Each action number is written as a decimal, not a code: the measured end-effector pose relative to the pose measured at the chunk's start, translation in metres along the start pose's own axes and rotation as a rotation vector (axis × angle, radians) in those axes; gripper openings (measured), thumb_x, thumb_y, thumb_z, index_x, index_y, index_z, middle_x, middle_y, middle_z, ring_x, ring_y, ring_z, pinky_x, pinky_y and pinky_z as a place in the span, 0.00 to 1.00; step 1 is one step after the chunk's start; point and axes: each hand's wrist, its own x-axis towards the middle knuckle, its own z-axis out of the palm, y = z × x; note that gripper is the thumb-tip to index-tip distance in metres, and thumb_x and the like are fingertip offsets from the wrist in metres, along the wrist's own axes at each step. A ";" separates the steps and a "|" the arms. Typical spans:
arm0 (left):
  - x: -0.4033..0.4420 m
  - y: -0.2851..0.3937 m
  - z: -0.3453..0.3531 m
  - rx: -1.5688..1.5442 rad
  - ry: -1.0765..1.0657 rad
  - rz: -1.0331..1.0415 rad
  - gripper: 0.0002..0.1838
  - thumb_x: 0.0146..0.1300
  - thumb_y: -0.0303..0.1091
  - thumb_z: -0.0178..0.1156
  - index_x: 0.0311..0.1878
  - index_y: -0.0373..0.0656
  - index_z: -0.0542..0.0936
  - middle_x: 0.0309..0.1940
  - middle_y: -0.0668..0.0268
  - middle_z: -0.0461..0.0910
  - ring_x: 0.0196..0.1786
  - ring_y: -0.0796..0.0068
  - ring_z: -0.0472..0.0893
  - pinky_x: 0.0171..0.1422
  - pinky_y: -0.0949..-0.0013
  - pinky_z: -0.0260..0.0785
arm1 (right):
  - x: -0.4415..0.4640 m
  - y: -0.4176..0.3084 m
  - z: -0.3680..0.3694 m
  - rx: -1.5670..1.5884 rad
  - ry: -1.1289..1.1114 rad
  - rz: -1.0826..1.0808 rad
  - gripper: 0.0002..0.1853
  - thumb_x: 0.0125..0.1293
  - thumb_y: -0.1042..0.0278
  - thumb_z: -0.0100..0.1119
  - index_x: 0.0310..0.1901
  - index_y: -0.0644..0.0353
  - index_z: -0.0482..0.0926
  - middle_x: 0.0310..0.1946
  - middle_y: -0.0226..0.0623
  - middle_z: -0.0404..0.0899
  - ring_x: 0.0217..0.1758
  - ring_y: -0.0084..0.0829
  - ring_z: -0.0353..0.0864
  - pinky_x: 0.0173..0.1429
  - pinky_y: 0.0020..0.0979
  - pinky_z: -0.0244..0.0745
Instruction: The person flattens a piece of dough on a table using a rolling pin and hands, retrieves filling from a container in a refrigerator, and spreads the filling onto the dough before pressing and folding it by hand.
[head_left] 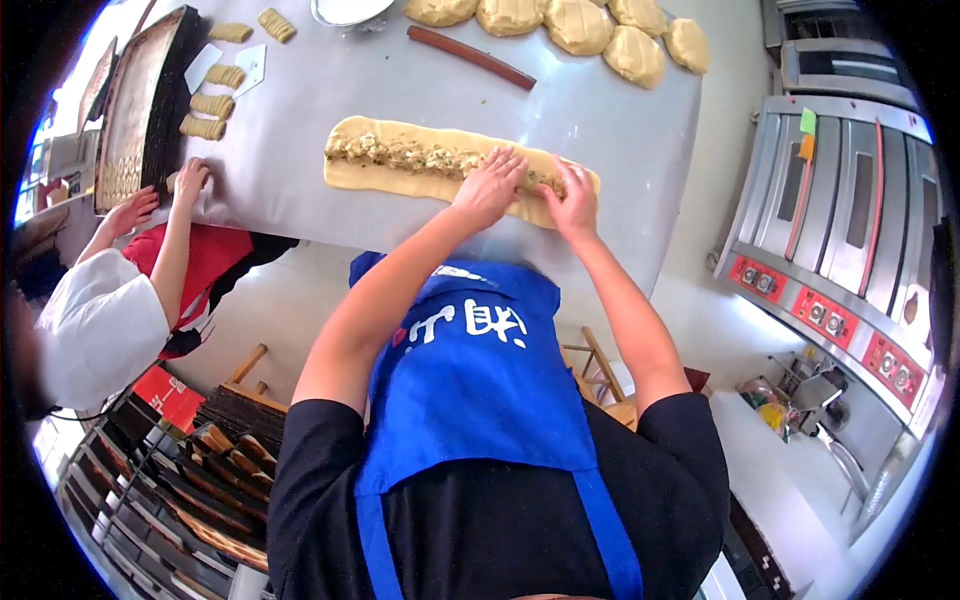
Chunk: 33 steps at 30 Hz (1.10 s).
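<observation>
A long flat strip of dough (pixel 375 182) lies across the metal table in front of me, with a line of crumbly filling (pixel 400 155) along its middle. My left hand (pixel 490 185) rests on the filling right of the strip's centre, palm down, its fingers extended. Near the strip's right end is my right hand (pixel 570 200), its fingers spread over the filling and the dough edge. Neither hand visibly grips anything. Behind the strip lies a brown rolling stick (pixel 471 58).
Several dough rounds (pixel 578 27) and a white bowl (pixel 350 10) sit at the table's far side. At left, a co-worker's hands (pixel 190 180) are near small ridged dough pieces (pixel 203 127) and a tray (pixel 140 110). Ovens (pixel 840 210) stand at right.
</observation>
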 end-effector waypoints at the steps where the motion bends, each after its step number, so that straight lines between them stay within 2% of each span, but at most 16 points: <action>1: -0.006 0.011 -0.009 0.046 0.071 -0.032 0.32 0.71 0.38 0.69 0.76 0.38 0.76 0.78 0.55 0.76 0.86 0.54 0.66 0.94 0.49 0.51 | -0.002 0.005 0.000 0.002 -0.005 -0.005 0.26 0.64 0.59 0.79 0.62 0.59 0.87 0.51 0.43 0.86 0.58 0.50 0.82 0.66 0.48 0.77; 3: -0.010 0.013 -0.017 0.094 0.136 -0.062 0.32 0.72 0.39 0.68 0.76 0.37 0.76 0.80 0.55 0.74 0.88 0.55 0.64 0.95 0.50 0.48 | -0.009 0.010 -0.002 -0.215 -0.140 -0.001 0.26 0.62 0.58 0.81 0.59 0.60 0.88 0.49 0.43 0.85 0.57 0.50 0.81 0.64 0.48 0.76; 4: -0.013 0.011 -0.013 0.083 0.042 -0.026 0.34 0.73 0.41 0.68 0.78 0.37 0.74 0.81 0.53 0.72 0.89 0.55 0.62 0.95 0.49 0.46 | -0.016 0.006 0.003 -0.201 -0.095 -0.109 0.26 0.60 0.57 0.82 0.56 0.61 0.88 0.48 0.43 0.84 0.58 0.49 0.81 0.65 0.48 0.75; 8: -0.005 0.008 -0.019 -0.058 -0.191 -0.039 0.39 0.74 0.44 0.68 0.82 0.36 0.69 0.85 0.51 0.67 0.91 0.53 0.57 0.96 0.49 0.43 | -0.004 0.012 0.003 -0.066 -0.197 0.005 0.25 0.60 0.57 0.82 0.56 0.61 0.89 0.48 0.42 0.85 0.57 0.48 0.82 0.64 0.47 0.77; 9: -0.006 0.008 -0.024 -0.055 -0.190 -0.035 0.39 0.74 0.44 0.68 0.82 0.36 0.69 0.85 0.51 0.67 0.91 0.53 0.57 0.96 0.49 0.43 | -0.002 0.013 -0.001 -0.067 -0.192 0.005 0.25 0.60 0.57 0.82 0.56 0.61 0.89 0.48 0.42 0.85 0.57 0.48 0.82 0.64 0.47 0.77; 11: -0.015 0.006 -0.035 0.063 0.025 -0.040 0.41 0.73 0.43 0.69 0.83 0.36 0.67 0.86 0.50 0.63 0.91 0.51 0.56 0.95 0.47 0.44 | 0.000 0.015 -0.004 -0.083 -0.121 -0.032 0.27 0.59 0.57 0.83 0.57 0.61 0.89 0.48 0.42 0.86 0.57 0.48 0.83 0.64 0.47 0.78; 15: -0.033 -0.005 -0.029 0.101 -0.129 0.036 0.41 0.75 0.44 0.67 0.85 0.37 0.65 0.87 0.51 0.62 0.91 0.52 0.55 0.96 0.48 0.43 | -0.003 0.007 0.001 -0.073 -0.169 -0.086 0.28 0.58 0.56 0.83 0.58 0.60 0.88 0.49 0.42 0.86 0.57 0.49 0.83 0.65 0.47 0.78; 17: -0.031 -0.013 -0.028 0.014 -0.119 0.005 0.42 0.74 0.44 0.67 0.85 0.37 0.64 0.88 0.51 0.61 0.92 0.52 0.54 0.96 0.49 0.42 | 0.000 0.010 -0.003 0.006 -0.273 0.084 0.29 0.58 0.55 0.83 0.59 0.60 0.87 0.51 0.42 0.86 0.58 0.49 0.82 0.66 0.48 0.77; 18: -0.030 -0.012 -0.031 -0.077 -0.106 -0.031 0.42 0.74 0.44 0.67 0.86 0.37 0.63 0.88 0.51 0.60 0.92 0.52 0.54 0.96 0.49 0.42 | 0.000 0.005 -0.008 0.002 -0.270 0.091 0.29 0.58 0.55 0.83 0.59 0.60 0.87 0.51 0.42 0.86 0.58 0.49 0.82 0.66 0.48 0.77; 20: -0.035 -0.007 -0.039 0.044 -0.026 -0.063 0.44 0.74 0.45 0.67 0.86 0.38 0.62 0.89 0.52 0.59 0.92 0.52 0.53 0.96 0.49 0.41 | 0.003 -0.006 -0.012 -0.109 -0.066 -0.068 0.29 0.59 0.55 0.82 0.59 0.60 0.87 0.53 0.42 0.85 0.60 0.49 0.81 0.66 0.49 0.76; 21: -0.040 -0.004 -0.045 0.166 0.050 -0.098 0.45 0.74 0.46 0.67 0.87 0.38 0.60 0.89 0.52 0.58 0.92 0.52 0.53 0.96 0.50 0.41 | 0.000 -0.002 -0.009 -0.105 -0.069 -0.063 0.29 0.59 0.55 0.82 0.59 0.60 0.87 0.53 0.42 0.85 0.60 0.49 0.81 0.66 0.49 0.76; 23: -0.052 -0.007 -0.040 0.174 -0.038 -0.062 0.46 0.74 0.47 0.67 0.88 0.38 0.59 0.89 0.52 0.58 0.92 0.53 0.52 0.97 0.50 0.40 | -0.011 0.011 -0.001 -0.131 -0.243 -0.136 0.29 0.60 0.56 0.82 0.61 0.59 0.86 0.57 0.42 0.84 0.63 0.50 0.79 0.69 0.50 0.75; 27: -0.047 -0.019 -0.042 0.076 -0.141 -0.014 0.50 0.75 0.52 0.66 0.89 0.38 0.54 0.91 0.53 0.55 0.93 0.55 0.50 0.97 0.51 0.39 | 0.008 -0.014 -0.004 -0.195 -0.314 -0.099 0.32 0.60 0.56 0.82 0.64 0.61 0.84 0.62 0.46 0.82 0.66 0.52 0.78 0.72 0.50 0.74; 28: -0.043 -0.019 -0.044 0.089 -0.173 -0.110 0.52 0.74 0.57 0.64 0.90 0.38 0.54 0.92 0.54 0.51 0.94 0.57 0.47 0.97 0.51 0.37 | 0.017 -0.025 0.000 -0.182 -0.259 -0.187 0.34 0.61 0.56 0.81 0.66 0.62 0.82 0.64 0.48 0.80 0.68 0.53 0.77 0.73 0.50 0.73; 31: -0.058 -0.030 -0.044 0.237 -0.076 -0.152 0.53 0.75 0.60 0.62 0.90 0.38 0.53 0.92 0.54 0.49 0.94 0.58 0.45 0.97 0.52 0.35 | 0.017 -0.038 0.016 -0.154 -0.227 -0.288 0.39 0.63 0.53 0.80 0.71 0.66 0.77 0.68 0.53 0.77 0.70 0.55 0.75 0.74 0.51 0.72; 33: -0.059 -0.038 -0.043 0.232 -0.104 -0.111 0.53 0.75 0.61 0.61 0.91 0.39 0.52 0.92 0.53 0.48 0.94 0.58 0.45 0.97 0.52 0.33 | 0.014 -0.036 0.035 -0.174 -0.330 -0.303 0.43 0.61 0.52 0.81 0.74 0.65 0.76 0.72 0.52 0.75 0.72 0.54 0.75 0.77 0.53 0.69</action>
